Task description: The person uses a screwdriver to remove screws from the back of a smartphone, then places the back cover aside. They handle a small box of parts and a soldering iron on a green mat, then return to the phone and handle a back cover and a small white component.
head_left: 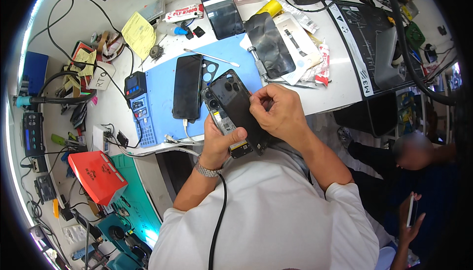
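Note:
My left hand [217, 142] is closed round the lower left side of an opened smartphone [219, 117], with the thumb across its edge. Its battery and inner parts show along that side. A dark back cover [235, 103] with camera holes lies skewed over the phone, offset to the right. At the cover's right edge, the fingers of my right hand [280, 110] are pinched together. On the blue mat [160, 80] just left lies another black phone [187, 85], plugged into a white cable [185, 123]. A blue-grey camera-hole piece [210, 68] sticks out beside it.
A metal pry tool [212, 57] and a screwdriver [258, 62] lie beyond my hands. Farther back are a black phone [220, 11] and a crumpled dark film [270, 43]. A small blue-screened device [134, 85] stands left. A person [419, 186] sits at right, holding a phone.

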The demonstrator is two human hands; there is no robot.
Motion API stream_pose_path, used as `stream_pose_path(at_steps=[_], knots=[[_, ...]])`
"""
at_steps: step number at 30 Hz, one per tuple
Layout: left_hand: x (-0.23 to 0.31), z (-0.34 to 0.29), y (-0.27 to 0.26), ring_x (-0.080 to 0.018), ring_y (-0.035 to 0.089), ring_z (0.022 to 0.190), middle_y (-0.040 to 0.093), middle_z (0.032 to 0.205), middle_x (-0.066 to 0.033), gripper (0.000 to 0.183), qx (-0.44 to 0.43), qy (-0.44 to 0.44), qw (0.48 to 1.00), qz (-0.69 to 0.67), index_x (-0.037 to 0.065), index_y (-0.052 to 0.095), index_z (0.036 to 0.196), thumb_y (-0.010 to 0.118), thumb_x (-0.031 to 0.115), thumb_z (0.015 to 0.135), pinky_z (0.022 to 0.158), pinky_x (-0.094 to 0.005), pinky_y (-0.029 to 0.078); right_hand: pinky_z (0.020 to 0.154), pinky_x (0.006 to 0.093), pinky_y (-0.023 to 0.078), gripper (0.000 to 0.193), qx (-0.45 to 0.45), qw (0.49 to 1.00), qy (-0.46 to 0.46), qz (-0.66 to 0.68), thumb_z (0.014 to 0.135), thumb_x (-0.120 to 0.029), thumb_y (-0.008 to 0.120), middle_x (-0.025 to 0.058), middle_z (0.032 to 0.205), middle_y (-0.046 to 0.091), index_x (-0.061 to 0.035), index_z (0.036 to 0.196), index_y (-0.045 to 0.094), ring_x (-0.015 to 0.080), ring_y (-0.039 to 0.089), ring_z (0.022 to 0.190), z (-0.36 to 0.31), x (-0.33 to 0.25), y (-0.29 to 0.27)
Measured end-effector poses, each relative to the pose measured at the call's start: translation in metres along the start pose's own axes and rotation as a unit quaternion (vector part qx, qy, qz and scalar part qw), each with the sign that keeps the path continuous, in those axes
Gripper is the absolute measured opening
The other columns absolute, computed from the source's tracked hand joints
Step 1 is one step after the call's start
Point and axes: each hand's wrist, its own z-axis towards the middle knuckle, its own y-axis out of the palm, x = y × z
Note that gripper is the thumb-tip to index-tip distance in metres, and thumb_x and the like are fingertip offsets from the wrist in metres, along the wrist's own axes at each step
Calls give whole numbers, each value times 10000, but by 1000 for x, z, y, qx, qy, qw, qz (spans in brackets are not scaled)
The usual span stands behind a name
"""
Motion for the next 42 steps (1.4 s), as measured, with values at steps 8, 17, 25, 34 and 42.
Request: stream_pose_path(at_steps=[8, 17, 25, 34, 42], knots=[[-1, 0, 3, -210, 710, 1237, 709, 1405, -133, 794, 22, 2, 1000, -14, -28, 572, 1480, 978, 190, 833, 1079, -374, 563, 689, 332, 562, 113, -37, 998, -40, 31, 954, -76, 785, 126, 923, 743, 21, 983, 734, 189, 691, 756, 1, 10, -7], [0, -1, 0, -200, 720, 1196, 724, 1352, -124, 731, 20, -12, 1000, -10, -16, 591, 1436, 967, 191, 843, 1065, -367, 562, 673, 322, 551, 100, -56, 998, -25, 28, 922, -70, 766, 106, 882, 728, 12, 944, 712, 189, 687, 762, 5, 11, -9], [1, -1, 1, -196, 718, 1194, 724, 1346, -124, 729, 23, -16, 1000, -11, -15, 585, 1441, 959, 203, 853, 1065, -369, 561, 712, 327, 557, 82, -55, 995, -80, -20, 894, -38, 762, 98, 851, 710, 7, 919, 698, 193, 670, 742, 10, 5, -10], [2, 1, 2, -188, 728, 1175, 737, 1329, -118, 706, 25, -16, 999, -28, -17, 599, 1426, 952, 235, 869, 1045, -359, 571, 748, 313, 569, 91, -110, 994, -12, -4, 890, -19, 781, 100, 876, 734, 15, 952, 723, 180, 688, 764, 13, 5, -18], [4, -1, 1, -177, 726, 1153, 742, 1304, -103, 697, 29, -26, 999, -16, -10, 609, 1413, 959, 236, 863, 1030, -349, 570, 741, 310, 568, 85, -108, 994, -30, -12, 865, -9, 755, 105, 857, 720, 25, 922, 703, 178, 687, 766, 15, 3, -16]])
